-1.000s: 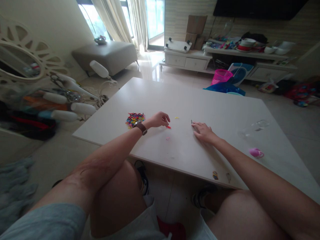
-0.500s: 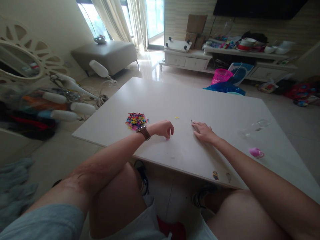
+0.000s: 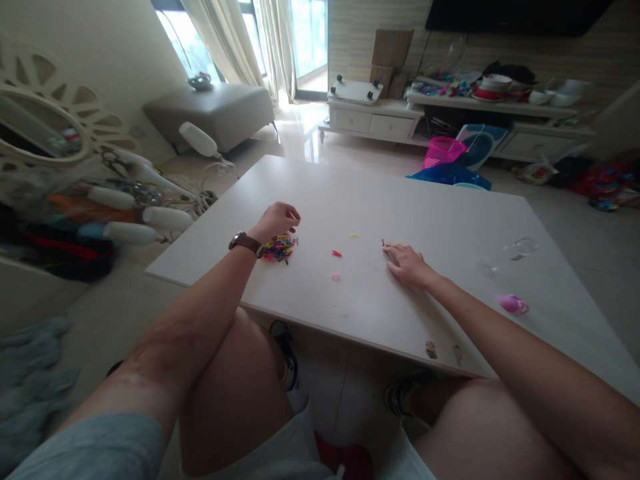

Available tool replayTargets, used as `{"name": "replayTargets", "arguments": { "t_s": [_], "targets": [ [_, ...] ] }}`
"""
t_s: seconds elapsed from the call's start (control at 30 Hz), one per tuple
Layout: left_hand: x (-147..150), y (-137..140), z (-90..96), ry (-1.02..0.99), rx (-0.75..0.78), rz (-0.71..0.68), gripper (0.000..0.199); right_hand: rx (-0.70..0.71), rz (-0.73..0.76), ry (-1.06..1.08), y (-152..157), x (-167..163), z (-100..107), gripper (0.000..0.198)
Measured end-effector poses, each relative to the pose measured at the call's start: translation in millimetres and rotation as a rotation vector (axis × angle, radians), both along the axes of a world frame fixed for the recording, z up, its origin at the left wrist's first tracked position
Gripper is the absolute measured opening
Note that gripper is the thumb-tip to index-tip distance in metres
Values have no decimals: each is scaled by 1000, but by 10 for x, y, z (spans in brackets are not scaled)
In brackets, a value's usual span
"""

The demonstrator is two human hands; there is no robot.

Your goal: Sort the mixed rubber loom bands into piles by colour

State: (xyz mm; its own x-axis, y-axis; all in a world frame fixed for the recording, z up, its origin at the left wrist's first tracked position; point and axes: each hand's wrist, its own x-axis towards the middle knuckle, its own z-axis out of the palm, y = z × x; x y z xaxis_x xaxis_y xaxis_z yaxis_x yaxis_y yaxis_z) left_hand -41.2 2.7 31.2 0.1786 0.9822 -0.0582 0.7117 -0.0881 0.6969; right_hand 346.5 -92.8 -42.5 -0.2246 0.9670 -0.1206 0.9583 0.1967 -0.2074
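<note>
My left hand (image 3: pixel 280 217) hovers over a heap of small multicoloured pieces (image 3: pixel 283 249), covering part of it. Its fingers are loosely bent and somewhat apart, with nothing visible in them. Palm down, my right hand (image 3: pixel 405 262) lies on the white table (image 3: pixel 310 183), fingers stretched out. A small dark piece (image 3: pixel 383 242) is at its fingertips. Between the hands lie small red pieces (image 3: pixel 337 253), a yellow piece (image 3: pixel 354 235) and a pale pink flat piece (image 3: pixel 335 277). The exact kind of these pieces is too small to tell.
On the table's right are a clear bottle-like container (image 3: pixel 510 257) and a pink-purple item with a loop (image 3: pixel 513 305). Stickers (image 3: pixel 431 350) are on the near edge. A white lamp (image 3: pixel 165 219) stands by the left edge, and a pink basket (image 3: pixel 443 153) beyond the far edge.
My left hand has moved left and away from me, from the table's middle to over the heap. The red pieces now show where it was. My right hand has stayed put.
</note>
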Motion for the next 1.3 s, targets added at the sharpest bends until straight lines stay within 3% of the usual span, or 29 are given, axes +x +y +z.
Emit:
{"name": "replayTargets", "arguments": {
  "t_s": [0.1, 0.3, 0.83, 1.13, 1.3],
  "targets": [
    [-162, 11, -73, -3, -29, 127, 16, 2, -4, -3, 2, 5, -21, 53],
    [-164, -72, -159, 33, -102, 108, 21, 25, -19, -5, -13, -3, -48, 56],
    [-279, 143, -267, 122, 31, 308, 27, 27, -32, -33, -28, -31, -57, 62],
    [-327, 38, -51, 352, -99, 114, 24, 21, -28, -30, -18, -14, -72, 59],
    [-307, 46, -64, 386, -163, 10, 25, 31, -27, -26, -19, -12, -68, 57]
  ]
}}
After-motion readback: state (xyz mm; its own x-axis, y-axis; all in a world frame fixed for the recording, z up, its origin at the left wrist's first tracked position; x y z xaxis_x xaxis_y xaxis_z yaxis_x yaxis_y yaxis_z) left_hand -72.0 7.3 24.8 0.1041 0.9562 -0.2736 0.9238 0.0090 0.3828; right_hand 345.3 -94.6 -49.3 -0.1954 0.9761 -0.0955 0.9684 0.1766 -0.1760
